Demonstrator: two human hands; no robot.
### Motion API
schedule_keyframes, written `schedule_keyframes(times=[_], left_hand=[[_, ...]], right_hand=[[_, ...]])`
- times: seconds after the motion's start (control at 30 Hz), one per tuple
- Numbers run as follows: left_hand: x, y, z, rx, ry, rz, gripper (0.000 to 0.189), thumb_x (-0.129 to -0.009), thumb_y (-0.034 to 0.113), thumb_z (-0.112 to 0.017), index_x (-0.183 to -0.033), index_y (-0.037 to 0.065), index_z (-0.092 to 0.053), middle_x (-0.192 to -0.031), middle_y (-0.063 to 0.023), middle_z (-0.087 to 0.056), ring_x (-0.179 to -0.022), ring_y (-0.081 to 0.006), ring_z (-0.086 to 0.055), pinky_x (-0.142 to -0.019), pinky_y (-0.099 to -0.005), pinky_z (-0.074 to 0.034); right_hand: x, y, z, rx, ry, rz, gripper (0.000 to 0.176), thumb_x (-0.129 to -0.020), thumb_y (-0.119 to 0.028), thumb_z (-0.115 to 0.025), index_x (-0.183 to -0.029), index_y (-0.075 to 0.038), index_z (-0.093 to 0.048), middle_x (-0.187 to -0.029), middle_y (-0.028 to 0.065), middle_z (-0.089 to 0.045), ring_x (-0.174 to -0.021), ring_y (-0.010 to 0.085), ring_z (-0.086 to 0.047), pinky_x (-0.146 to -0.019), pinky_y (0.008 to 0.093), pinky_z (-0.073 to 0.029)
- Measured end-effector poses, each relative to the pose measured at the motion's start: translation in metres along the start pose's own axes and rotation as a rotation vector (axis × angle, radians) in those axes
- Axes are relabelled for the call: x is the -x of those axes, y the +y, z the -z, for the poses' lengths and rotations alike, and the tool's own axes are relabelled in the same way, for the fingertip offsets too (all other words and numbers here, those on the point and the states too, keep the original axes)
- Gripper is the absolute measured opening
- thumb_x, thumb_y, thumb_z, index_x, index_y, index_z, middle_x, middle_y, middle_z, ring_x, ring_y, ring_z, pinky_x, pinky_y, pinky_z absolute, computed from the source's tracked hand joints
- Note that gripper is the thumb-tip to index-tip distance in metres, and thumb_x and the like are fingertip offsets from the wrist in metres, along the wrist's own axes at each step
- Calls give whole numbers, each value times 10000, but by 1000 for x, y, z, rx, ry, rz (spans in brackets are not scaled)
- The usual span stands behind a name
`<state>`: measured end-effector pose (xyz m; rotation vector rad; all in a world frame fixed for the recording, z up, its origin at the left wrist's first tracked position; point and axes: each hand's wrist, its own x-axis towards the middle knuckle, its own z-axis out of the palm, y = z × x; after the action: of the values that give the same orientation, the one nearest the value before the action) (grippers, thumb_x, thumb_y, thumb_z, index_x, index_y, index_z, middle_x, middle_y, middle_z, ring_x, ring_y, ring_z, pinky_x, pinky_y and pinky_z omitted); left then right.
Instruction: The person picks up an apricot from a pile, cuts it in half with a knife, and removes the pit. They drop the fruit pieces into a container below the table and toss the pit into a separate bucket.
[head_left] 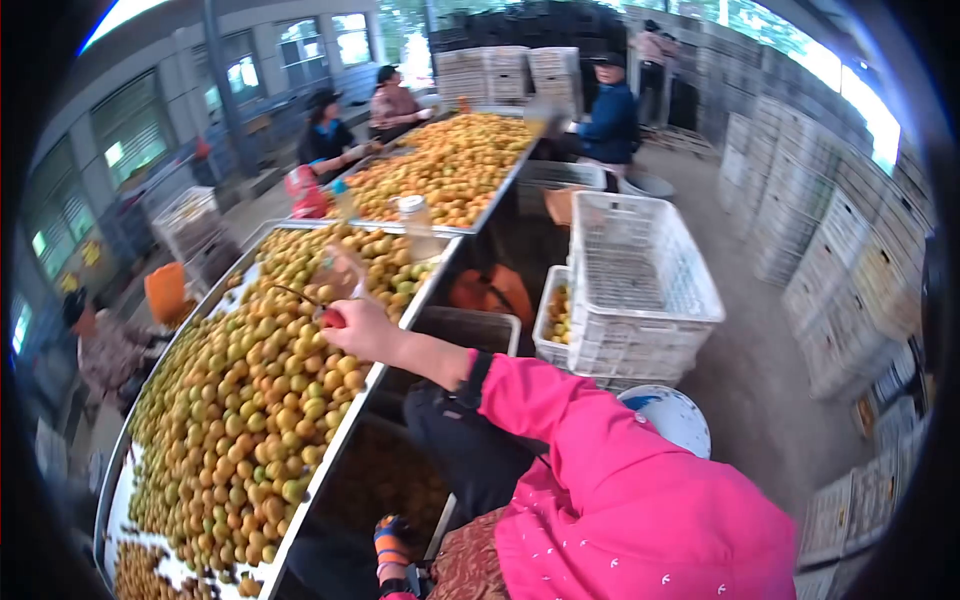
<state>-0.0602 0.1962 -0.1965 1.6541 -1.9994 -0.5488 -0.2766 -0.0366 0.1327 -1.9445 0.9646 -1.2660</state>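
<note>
My right hand (pixel 362 332), bare below a pink sleeve, reaches over the heap of small yellow-green and orange fruit (pixel 250 380) on the near table. Its fingers are closed on the red handle of a tool (pixel 333 318); a thin dark part extends left from the handle. A blurred, see-through object (pixel 345 272) is just beyond the hand. Low in the view, my left hand (pixel 391 545) wears an orange and blue striped covering and is beside my lap; its fingers are too unclear to read. A clear jar with a pale lid (pixel 413 215) stands at the table's far end.
More fruit covers a second table (pixel 450 165) beyond. White crates (pixel 640 320) stand right of the table, near a white bucket (pixel 675 420). Stacked crates (pixel 800 190) line the right side. Several people sit around the tables; another person (pixel 652 65) stands at the back.
</note>
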Motion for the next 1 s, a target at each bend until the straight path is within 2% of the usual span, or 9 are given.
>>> schedule_keyframes(times=[0.07, 0.13, 0.2, 0.3, 0.4, 0.53, 0.7, 0.93, 1.0], left_hand=[[-1, -13, -8, -218, -48, -75, 182, -543, 174, -670, -718, 158, -625, -797, -83, -612, -789, -297, -571, -674, -372, -467], [2, -45, -29, -269, -65, -71, 186, -541, 193, -680, -719, 162, -633, -801, -81, -611, -785, -300, -565, -682, -365, -466], [-2, -82, -52, -228, -140, -75, 155, -656, 259, -618, -732, 125, -598, -801, -117, -603, -775, -336, -561, -669, -432, -447], [-59, -64, -64, -220, -141, -136, 158, -663, 258, -615, -750, 127, -598, -813, -118, -603, -786, -337, -560, -676, -431, -447], [-108, -51, -76, -221, -160, -182, 164, -673, 256, -611, -777, 130, -597, -832, -121, -602, -801, -337, -559, -687, -431, -447], [-149, -27, -87, -228, -216, -225, 175, -686, 254, -605, -813, 134, -596, -856, -124, -602, -822, -338, -557, -701, -430, -447], [-175, -12, -97, -255, -313, -253, 191, -703, 250, -597, -859, 139, -594, -887, -128, -600, -848, -339, -555, -720, -429, -447], [-178, 3, -100, -282, -431, -239, 219, -726, 246, -587, -922, 147, -592, -930, -134, -599, -884, -340, -553, -745, -427, -447], [-181, 10, -101, -289, -463, -241, 228, -733, 245, -584, -940, 149, -592, -942, -136, -599, -894, -340, -552, -752, -427, -447]], right_hand=[[28, 17, 66, 240, 174, 130, 241, -754, -252, -608, -820, -23, -571, -677, 129, -586, -642, 275, -590, -575, 369, -452], [62, -4, 145, 516, 297, -2, 245, -761, -275, -608, -850, -47, -597, -736, 170, -604, -704, 330, -603, -599, 385, -468], [87, 16, 219, 662, 469, -53, 266, -756, -281, -618, -901, -59, -594, -750, 171, -603, -716, 330, -603, -606, 384, -472], [140, 42, 316, 880, 723, -176, 219, -778, -285, -582, -841, -78, -547, -718, 172, -595, -697, 382, -577, -571, 458, -447], [203, 84, 372, 1116, 736, -326, 197, -802, -263, -542, -806, -67, -523, -698, 175, -590, -671, 382, -576, -566, 479, -434], [270, 139, 376, 1216, 657, -525, 174, -800, -233, -544, -760, -66, -516, -618, 170, -573, -610, 377, -575, -543, 474, -446], [277, 139, 368, 1289, 552, -492, 117, -775, -196, -566, -791, -89, -521, -638, 147, -588, -602, 335, -591, -539, 451, -461], [274, 137, 366, 1304, 597, -493, 144, -771, -204, -576, -747, -83, -501, -590, 137, -566, -558, 332, -573, -481, 452, -437], [274, 138, 366, 1311, 610, -434, 154, -768, -209, -581, -741, -83, -498, -585, 137, -564, -545, 333, -569, -477, 452, -436]])
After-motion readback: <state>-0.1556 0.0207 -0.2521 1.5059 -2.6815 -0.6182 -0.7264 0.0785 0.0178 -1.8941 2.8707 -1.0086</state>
